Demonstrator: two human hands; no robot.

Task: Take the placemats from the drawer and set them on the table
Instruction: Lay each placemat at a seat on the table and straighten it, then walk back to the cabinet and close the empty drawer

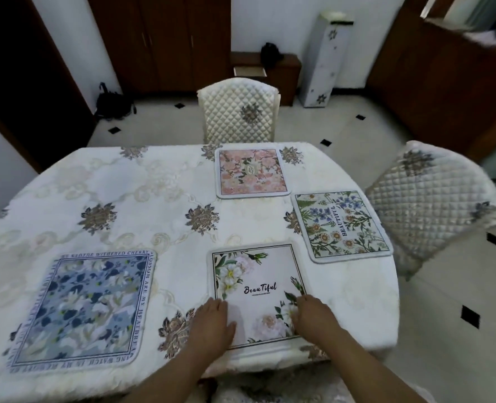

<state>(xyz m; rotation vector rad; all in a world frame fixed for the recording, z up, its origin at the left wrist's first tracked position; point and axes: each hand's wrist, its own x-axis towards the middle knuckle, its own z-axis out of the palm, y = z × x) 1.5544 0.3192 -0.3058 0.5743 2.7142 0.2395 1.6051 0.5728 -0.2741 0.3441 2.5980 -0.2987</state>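
Setting of the last visible placemat is judged to be in hand: four mats lie on the table (130,181), and the white "Beautiful" placemat (258,289) is taken here as the landmark. It lies flat at the near edge of the table, in front of the person. The blue floral placemat (81,309) is seen well to its left, the green-and-daisy placemat (341,225) just beyond its far right corner, and the pink floral placemat (251,173) directly beyond its far edge, before the quilted chair (238,112). No drawer is shown, and no further mat is held.

The left hand (213,321) is laid palm down with its fingers spread over the landmark's near left edge, partly on the tablecloth. The right hand (313,317) rests on the near right corner with its fingers curled loosely down onto the mat; nothing is pinched or lifted, so far as can be told. Both forearms are extended from the bottom of the view, converging slightly toward the mat.

The next move is judged to call for only a small squaring or smoothing of the landmark against the table edge, followed by release of both hands.
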